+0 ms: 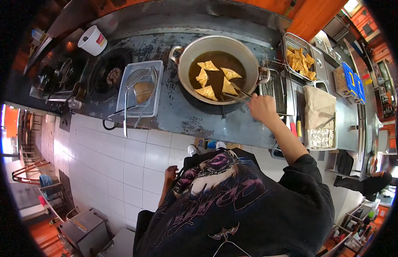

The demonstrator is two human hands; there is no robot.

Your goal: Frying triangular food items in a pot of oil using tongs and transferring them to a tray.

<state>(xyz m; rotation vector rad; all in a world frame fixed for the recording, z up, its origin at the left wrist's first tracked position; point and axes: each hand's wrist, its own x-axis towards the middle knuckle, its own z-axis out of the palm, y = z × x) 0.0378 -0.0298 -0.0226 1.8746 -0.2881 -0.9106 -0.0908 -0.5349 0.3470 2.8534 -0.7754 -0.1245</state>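
Note:
My right hand [262, 107] grips a pair of metal tongs [238, 97], whose tips reach over the near rim into a large two-handled metal pot [218, 41]. Dark oil [215, 77] fills the bottom of the pot. Several golden, folded triangular pastries float in it. One pastry [228, 86] lies at the tongs; I cannot tell whether they pinch it. Another pastry [206, 92] floats near the pot's front wall, and a further pastry [231, 73] is at the right. Down by my side hangs my left hand [171, 172], with nothing visible in it.
Left of the pot, a plastic tray [156, 96] holds ladles and strainers, their handles jutting past the counter edge. A white bucket [92, 40] stands behind a burner [113, 76]. On the right are a wire fry basket [276, 86], a pan of fried pieces [300, 62] and a paper-covered tray [319, 106].

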